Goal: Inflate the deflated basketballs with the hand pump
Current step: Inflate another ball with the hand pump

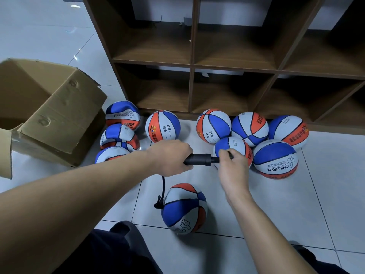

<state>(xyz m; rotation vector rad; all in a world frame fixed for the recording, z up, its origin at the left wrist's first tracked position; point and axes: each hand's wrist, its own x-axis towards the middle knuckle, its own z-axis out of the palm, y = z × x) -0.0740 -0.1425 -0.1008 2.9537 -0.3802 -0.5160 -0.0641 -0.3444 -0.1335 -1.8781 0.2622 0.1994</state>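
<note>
A black hand pump (199,159) is held level above the floor. My left hand (170,158) grips its barrel and my right hand (233,163) grips the handle end, pushed close to the barrel. A black hose (162,189) drops from the pump to the valve of a red, white and blue basketball (184,208) on the tiles in front of me. Three flattened balls (118,137) lie at the left by the box. Several round balls (275,158) sit along the shelf's foot.
An open cardboard box (53,115) stands at the left. A brown wooden cubby shelf (233,68) with bare compartments fills the back. The floor is pale tile. My dark-clothed knees (122,252) show at the bottom edge.
</note>
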